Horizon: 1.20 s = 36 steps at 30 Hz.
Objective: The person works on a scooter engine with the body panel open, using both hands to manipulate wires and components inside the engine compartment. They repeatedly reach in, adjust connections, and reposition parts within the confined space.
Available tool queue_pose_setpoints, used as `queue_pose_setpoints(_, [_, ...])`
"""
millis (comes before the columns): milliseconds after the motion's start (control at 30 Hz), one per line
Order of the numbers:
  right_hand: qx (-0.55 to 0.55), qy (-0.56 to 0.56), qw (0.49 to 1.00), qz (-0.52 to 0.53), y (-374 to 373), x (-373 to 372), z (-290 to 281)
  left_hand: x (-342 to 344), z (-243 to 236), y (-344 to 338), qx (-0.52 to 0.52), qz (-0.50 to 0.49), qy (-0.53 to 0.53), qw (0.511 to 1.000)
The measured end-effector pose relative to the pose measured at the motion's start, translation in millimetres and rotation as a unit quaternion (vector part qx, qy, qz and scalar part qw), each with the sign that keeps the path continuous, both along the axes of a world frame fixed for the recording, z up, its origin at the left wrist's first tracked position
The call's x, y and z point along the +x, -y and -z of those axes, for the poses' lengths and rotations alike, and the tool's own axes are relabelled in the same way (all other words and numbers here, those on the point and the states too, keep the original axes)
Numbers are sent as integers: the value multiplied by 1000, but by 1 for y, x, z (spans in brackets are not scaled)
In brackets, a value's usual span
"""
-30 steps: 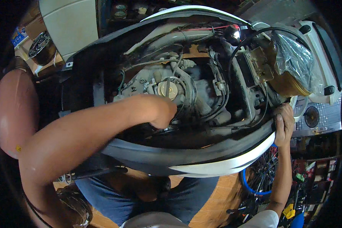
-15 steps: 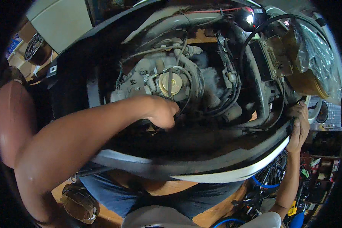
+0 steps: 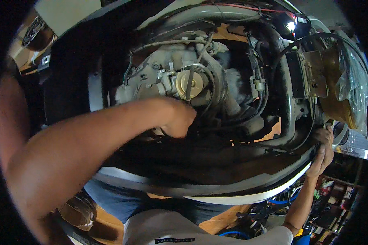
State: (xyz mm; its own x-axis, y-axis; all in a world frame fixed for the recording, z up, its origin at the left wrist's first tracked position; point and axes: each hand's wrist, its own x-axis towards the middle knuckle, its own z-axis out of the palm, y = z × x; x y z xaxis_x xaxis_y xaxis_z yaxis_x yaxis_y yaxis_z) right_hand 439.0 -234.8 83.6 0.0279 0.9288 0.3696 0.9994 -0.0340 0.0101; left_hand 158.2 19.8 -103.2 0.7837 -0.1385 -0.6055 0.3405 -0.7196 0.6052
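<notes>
A motor scooter's body, its black and white side panel (image 3: 241, 199) nearest me, surrounds a dusty grey engine (image 3: 155, 65). My left hand (image 3: 178, 119) is down inside the body, just below a gold-coloured round cover (image 3: 195, 83) with a dark strip across it. This hand is curled with its knuckles up; its fingertips, and whatever they hold, are hidden. At the right end of the panel, my right hand (image 3: 322, 153) is closed around the edge, fingers bent over it. Black hoses (image 3: 214, 87) run beside the gold cover.
Right of the engine are a thick frame tube (image 3: 288, 90), a metal bracket (image 3: 315, 73) and clear plastic sheeting (image 3: 351, 73). A lamp (image 3: 290, 26) shines at the top right. Blue-rimmed bicycle wheels (image 3: 235, 233) and a loaded shelf (image 3: 339, 196) stand lower right; a paper bag (image 3: 79, 212) sits lower left.
The whole view has shifted, so the engine and right-hand parts appear slightly further right. My left hand stays low beside the gold cover, and my right hand still grips the panel edge.
</notes>
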Motion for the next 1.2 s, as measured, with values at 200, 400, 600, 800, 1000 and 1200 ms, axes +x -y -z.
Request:
queue_pose_setpoints(200, [51, 65, 996, 39, -9, -27, -7, 1, 2, -8, -3, 31, 32, 999])
queue_pose_setpoints(400, [-143, -15, 989, -33, -86, -102, -42, 2, -4, -6, 3, 32, -7, 999])
queue_pose_setpoints(600, [-462, -40, 866, -186, -158, -105, 68, -6, -7, -4, -23, -35, 14, 999])
queue_pose_setpoints(800, [-609, -120, 765, -170, -179, -112, 130, -8, 3, -5, -70, -65, 54, 994])
queue_pose_setpoints(1000, [-621, -218, 725, -205, -175, -124, 141, -7, 5, -3, -67, -64, 57, 994])
queue_pose_setpoints(1200, [-602, -192, 732, -255, -178, -118, 150, -8, -7, -1, -49, -88, 57, 993])
